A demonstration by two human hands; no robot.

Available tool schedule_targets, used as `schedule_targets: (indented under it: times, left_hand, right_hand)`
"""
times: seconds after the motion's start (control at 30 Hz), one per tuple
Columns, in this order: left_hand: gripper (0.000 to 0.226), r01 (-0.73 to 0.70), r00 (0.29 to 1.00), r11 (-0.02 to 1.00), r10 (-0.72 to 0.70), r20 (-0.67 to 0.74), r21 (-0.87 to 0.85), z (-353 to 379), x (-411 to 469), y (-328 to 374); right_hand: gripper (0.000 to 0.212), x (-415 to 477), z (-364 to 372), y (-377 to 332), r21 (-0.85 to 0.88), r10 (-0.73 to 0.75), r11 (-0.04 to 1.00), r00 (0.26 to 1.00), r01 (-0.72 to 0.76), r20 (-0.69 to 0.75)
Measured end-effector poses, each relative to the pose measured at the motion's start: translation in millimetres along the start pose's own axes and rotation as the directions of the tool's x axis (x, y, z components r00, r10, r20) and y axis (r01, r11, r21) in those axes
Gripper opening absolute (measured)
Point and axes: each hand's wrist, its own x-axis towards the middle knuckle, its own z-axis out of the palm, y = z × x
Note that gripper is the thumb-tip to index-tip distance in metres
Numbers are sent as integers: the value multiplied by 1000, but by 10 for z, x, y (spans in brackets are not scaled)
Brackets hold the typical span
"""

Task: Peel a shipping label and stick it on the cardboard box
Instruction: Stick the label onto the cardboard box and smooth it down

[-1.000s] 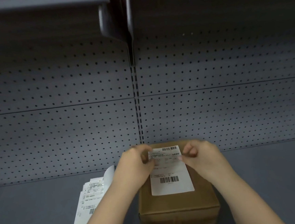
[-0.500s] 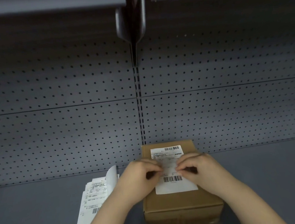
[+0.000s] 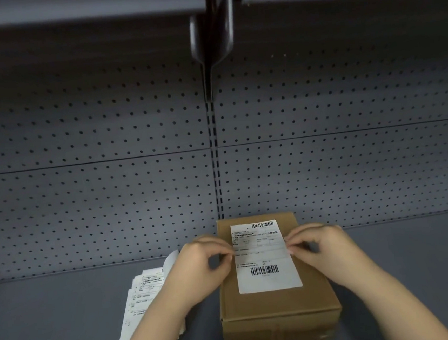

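Shipping label (image 3: 264, 255) flat on top of cardboard box (image 3: 278, 304) on grey counter (image 3: 54, 320), left hand (image 3: 201, 264) and right hand (image 3: 319, 245) fingertips pinched at label's side edges, stack of labels (image 3: 141, 293) left of box, pegboard (image 3: 95, 167) behind.

Just one head cam, looking forward and slightly down, close over the cardboard box (image 3: 277, 300), facing the pegboard wall (image 3: 83, 182) straight on.
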Motion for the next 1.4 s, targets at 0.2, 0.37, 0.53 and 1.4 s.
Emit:
schedule_targets:
  times: [0.2,0.37,0.53,1.4]
  left_hand:
    - [22,-152,985,988,153,83,-20,171,321,157]
    - [22,-122,982,991,128,142,-49,243,388,103]
    - [17,-75,988,997,76,135,-11,155,381,-2]
    - [19,-88,986,991,72,153,97,263,691,0]
  right_hand:
    - [13,331,205,-125,-6,-120,993,990,120,74]
    - [9,421,313,-95,-13,-146,989,983,148,109]
    - [10,393,223,-2,-33,-99,994,988,104,116]
    - [16,676,304,-82,-122,-176,974,975,192,133]
